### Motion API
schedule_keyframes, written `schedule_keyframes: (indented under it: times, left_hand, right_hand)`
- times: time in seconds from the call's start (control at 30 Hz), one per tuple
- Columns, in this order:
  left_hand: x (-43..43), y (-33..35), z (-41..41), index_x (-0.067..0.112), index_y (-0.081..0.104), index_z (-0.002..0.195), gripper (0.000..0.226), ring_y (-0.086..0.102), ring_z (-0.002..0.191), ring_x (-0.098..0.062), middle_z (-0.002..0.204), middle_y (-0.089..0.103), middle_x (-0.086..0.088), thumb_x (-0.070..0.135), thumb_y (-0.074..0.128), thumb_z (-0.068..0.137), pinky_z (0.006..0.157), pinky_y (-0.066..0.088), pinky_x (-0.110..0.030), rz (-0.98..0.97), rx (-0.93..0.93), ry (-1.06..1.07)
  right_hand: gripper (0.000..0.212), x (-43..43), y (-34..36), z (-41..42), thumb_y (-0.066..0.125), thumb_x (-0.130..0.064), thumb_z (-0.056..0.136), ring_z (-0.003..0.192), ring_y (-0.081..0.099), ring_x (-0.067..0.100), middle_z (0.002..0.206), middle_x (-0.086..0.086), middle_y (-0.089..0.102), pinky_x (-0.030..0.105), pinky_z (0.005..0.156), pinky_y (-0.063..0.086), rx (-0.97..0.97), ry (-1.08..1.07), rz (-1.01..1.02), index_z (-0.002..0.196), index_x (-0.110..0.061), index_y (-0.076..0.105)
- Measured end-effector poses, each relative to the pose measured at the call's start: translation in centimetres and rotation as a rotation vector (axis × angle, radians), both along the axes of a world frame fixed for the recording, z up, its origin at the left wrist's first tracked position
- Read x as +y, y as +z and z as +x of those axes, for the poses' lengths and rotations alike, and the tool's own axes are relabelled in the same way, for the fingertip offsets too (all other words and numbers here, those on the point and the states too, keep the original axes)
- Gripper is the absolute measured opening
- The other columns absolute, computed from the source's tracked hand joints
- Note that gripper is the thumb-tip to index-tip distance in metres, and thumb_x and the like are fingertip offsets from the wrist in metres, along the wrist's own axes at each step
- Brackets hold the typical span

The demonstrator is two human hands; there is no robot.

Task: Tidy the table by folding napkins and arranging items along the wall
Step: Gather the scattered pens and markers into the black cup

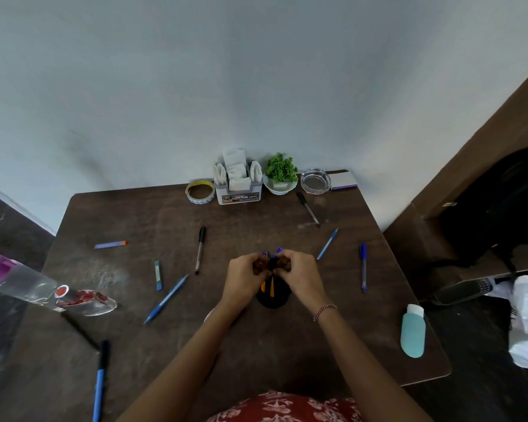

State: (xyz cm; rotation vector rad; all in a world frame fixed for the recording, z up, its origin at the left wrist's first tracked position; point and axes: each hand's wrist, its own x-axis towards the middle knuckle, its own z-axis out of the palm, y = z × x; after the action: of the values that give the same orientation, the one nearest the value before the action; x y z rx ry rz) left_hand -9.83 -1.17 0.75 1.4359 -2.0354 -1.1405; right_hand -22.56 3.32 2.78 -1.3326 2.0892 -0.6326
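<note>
You see a dim, evenly lit table (141,214) under a pale wall (256,71) — soft shadows, edges bowed and blurry.

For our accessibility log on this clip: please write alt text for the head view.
The left hand and right hand pinch blue pens at the mouth of a black pen holder. Loose pens lie scattered around it on the table; a tape roll, napkin holder, potted plant and glass ashtray line the wall.
</note>
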Motion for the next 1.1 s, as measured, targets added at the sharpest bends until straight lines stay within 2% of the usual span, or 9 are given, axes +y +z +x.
schedule_keyframes:
  times: [0.07,0.2,0.27,0.53,0.6,0.7,0.77,0.93,1.1]
  left_hand:
    - [-0.1,-0.1,0.0,0.014,0.072,0.102,0.025,0.063,0.079,-0.001,0.09,0.072,0.003,0.011,0.074,0.078,0.071,0.048,-0.01,0.009,-0.006,-0.013]
    - [-0.2,-0.3,0.1,0.014,0.072,0.106,0.026,0.066,0.086,-0.005,0.093,0.073,0.001,0.009,0.072,0.08,0.079,0.052,-0.018,0.02,-0.022,-0.023]
    - [-0.2,-0.2,0.2,0.013,0.071,0.106,0.026,0.066,0.086,-0.006,0.093,0.073,0.0,0.009,0.071,0.08,0.08,0.052,-0.019,0.016,-0.036,-0.024]
    - [-0.1,-0.4,0.0,0.012,0.072,0.102,0.02,0.066,0.086,-0.008,0.092,0.072,0.0,0.01,0.07,0.082,0.081,0.055,-0.025,-0.023,-0.132,-0.031]
    - [-0.1,-0.4,-0.1,0.014,0.072,0.1,0.018,0.066,0.085,-0.01,0.09,0.072,0.0,0.013,0.069,0.082,0.079,0.054,-0.025,-0.029,-0.172,-0.025]
    - [0.0,-0.3,-0.2,0.02,0.072,0.1,0.017,0.066,0.085,-0.011,0.09,0.071,0.003,0.022,0.067,0.084,0.078,0.056,-0.032,-0.03,-0.265,-0.019]
    - [0.0,-0.1,-0.2,0.021,0.072,0.1,0.016,0.066,0.081,-0.009,0.089,0.071,0.005,0.025,0.067,0.085,0.075,0.056,-0.03,-0.037,-0.302,-0.025]
    - [-0.5,0.2,-0.2,0.018,0.073,0.097,0.014,0.062,0.078,-0.007,0.09,0.071,0.003,0.023,0.067,0.085,0.069,0.05,-0.022,-0.034,-0.312,-0.022]
    - [-1.8,1.4,-0.2,0.013,0.074,0.084,0.012,0.064,0.07,-0.008,0.078,0.071,0.0,0.024,0.071,0.082,0.064,0.052,-0.023,0.027,-0.242,-0.026]
  right_hand:
    - [0.03,0.1,-0.3,0.1,0.066,-0.006,0.083,0.102,0.063,0.012,0.108,0.001,0.068,0.024,0.089,0.052,-0.004,-0.001,-0.01,0.112,-0.016,0.064]
    - [0.029,0.1,-0.8,0.5,0.066,0.0,0.08,0.092,0.066,0.011,0.096,0.002,0.07,0.021,0.082,0.053,-0.049,-0.022,-0.076,0.103,-0.017,0.066]
    - [0.028,0.3,-1.0,0.6,0.065,0.001,0.08,0.087,0.064,0.007,0.093,0.0,0.07,0.015,0.076,0.05,-0.07,-0.027,-0.102,0.101,-0.017,0.064]
    - [0.023,0.4,-1.7,0.8,0.064,-0.003,0.083,0.091,0.064,0.009,0.097,0.001,0.068,0.01,0.07,0.044,-0.057,-0.016,-0.1,0.1,-0.017,0.06]
    - [0.022,0.5,-1.9,0.7,0.063,-0.003,0.084,0.091,0.064,0.008,0.098,0.0,0.068,0.011,0.071,0.046,-0.048,-0.01,-0.098,0.1,-0.018,0.06]
    - [0.022,0.5,-2.0,0.6,0.062,-0.004,0.085,0.095,0.063,0.009,0.101,-0.001,0.067,0.02,0.082,0.052,-0.049,0.001,-0.108,0.102,-0.017,0.059]
    - [0.022,0.5,-1.9,0.6,0.061,-0.004,0.085,0.095,0.063,0.008,0.101,-0.001,0.067,0.02,0.083,0.052,-0.042,0.012,-0.114,0.103,-0.017,0.059]
    - [0.027,0.6,-2.3,0.7,0.06,-0.004,0.085,0.1,0.062,0.01,0.106,-0.001,0.066,0.026,0.086,0.053,-0.055,0.031,-0.138,0.107,-0.02,0.056]
    - [0.034,0.3,-2.0,-0.1,0.063,-0.008,0.085,0.099,0.061,0.008,0.105,-0.003,0.064,0.021,0.086,0.052,-0.06,0.034,-0.14,0.116,-0.019,0.054]
